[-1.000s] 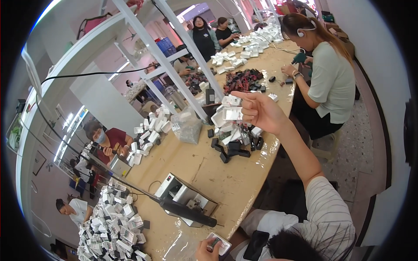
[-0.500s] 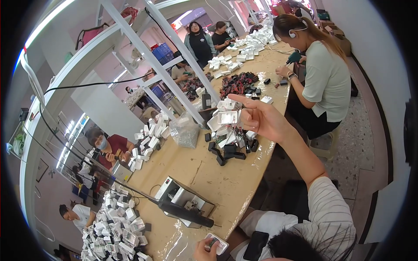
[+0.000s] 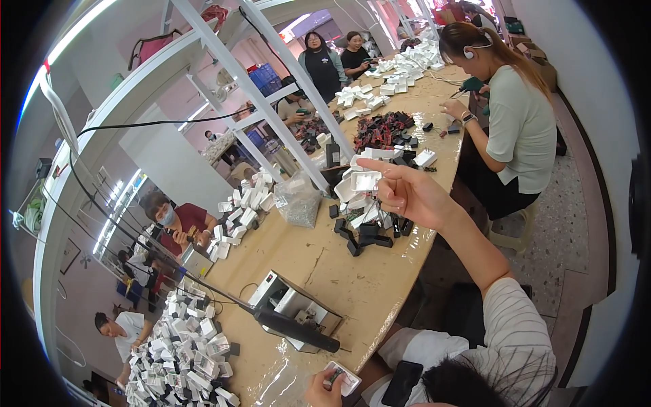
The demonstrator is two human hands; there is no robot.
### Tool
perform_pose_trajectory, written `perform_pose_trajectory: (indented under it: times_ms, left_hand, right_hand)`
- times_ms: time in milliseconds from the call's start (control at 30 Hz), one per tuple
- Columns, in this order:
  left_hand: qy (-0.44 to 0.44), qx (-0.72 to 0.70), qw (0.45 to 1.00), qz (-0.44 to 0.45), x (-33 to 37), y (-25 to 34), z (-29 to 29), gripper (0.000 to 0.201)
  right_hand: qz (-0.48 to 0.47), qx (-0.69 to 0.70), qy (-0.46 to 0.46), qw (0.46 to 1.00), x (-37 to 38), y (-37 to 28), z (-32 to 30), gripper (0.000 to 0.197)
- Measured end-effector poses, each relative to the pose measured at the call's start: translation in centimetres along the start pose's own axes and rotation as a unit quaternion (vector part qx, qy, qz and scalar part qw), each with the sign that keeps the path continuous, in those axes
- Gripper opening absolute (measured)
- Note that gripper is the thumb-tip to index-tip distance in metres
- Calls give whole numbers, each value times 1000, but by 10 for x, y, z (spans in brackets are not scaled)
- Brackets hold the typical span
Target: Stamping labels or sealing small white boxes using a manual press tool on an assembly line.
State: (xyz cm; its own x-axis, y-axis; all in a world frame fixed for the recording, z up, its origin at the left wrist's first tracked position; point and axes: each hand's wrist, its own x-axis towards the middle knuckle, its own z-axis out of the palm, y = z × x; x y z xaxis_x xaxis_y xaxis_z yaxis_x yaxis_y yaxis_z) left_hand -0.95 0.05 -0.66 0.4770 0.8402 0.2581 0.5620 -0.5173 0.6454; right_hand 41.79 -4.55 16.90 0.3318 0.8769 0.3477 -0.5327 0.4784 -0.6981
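Observation:
At the lower edge, my left hand [image 3: 324, 391] holds a shallow white plastic case [image 3: 349, 382] with a small dark part in it, its fingers closed on the near side. My right hand [image 3: 410, 193] reaches out over the table, index finger stretched and the other fingers bent, with nothing visibly held. Beside its fingers an open white case [image 3: 366, 181] lies on a heap of white shells, wires and black adapter blocks [image 3: 366, 237]. Between my hands, a black electric screwdriver [image 3: 298, 329] slants over a boxy metal screw feeder [image 3: 288, 302].
A big pile of white cases [image 3: 180, 353] covers the left end of the table. A clear bag of small metal pieces [image 3: 298, 200] leans by the white shelf post [image 3: 291, 78]. Farther along sits a co-worker [image 3: 512, 122] holding a green tool. A phone [image 3: 402, 383] rests on my lap.
The view has shifted slightly, so the table things sit farther right. My right hand has come a little lower and closer to the open white case. The left hand keeps its hold.

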Motion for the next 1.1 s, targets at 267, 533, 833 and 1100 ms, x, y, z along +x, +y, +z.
perform_pose_trajectory:
  times_ms: [267,533,833,1100]
  left_hand:
    - [-53,15,992,-111,-4,17,-11,28]
    - [-81,5,992,-101,-4,5,-10,30]
    - [-51,-10,989,-136,-3,14,-5,31]
    - [-78,-8,979,-188,0,15,-2,30]
  right_hand:
    - [118,-39,19,992,-6,115,-32,36]
    - [-4,-593,-95,800,-71,254,-23,32]
    - [7,-563,-107,819,-69,247,-30,31]
    - [18,-574,-83,814,-69,257,-32,27]
